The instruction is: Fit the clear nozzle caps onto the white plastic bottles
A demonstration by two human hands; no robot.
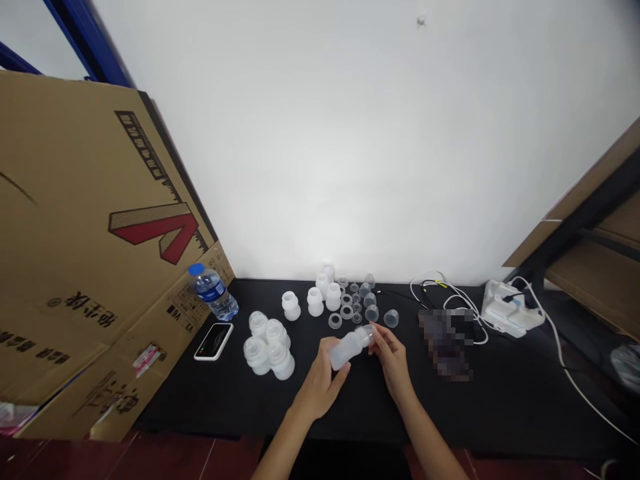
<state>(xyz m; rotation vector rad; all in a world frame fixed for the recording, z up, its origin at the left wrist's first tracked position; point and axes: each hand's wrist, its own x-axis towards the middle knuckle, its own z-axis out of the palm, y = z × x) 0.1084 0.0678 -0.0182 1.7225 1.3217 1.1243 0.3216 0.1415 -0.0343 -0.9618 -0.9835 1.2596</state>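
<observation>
My left hand (319, 381) is wrapped round a small translucent white baby bottle (342, 351), tilted with its top toward the right. A clear dome cap (369, 333) sits at the bottle's top end, pinched by the fingertips of my right hand (393, 362). Beyond my hands lie several loose clear dome caps (391, 318) and several translucent rings (335, 321). White open-necked bottles (315, 301) stand left of the rings. Closer in on the left is a cluster of capped white bottles (275, 347).
On the left are a water bottle (214, 292), a phone (214, 341) and a large cardboard box (90, 233). To the right, a blurred-out object (445, 343), white cables (480, 310) and a power strip (510, 312) lie on the black table (505, 393). A white wall (340, 147) rises behind.
</observation>
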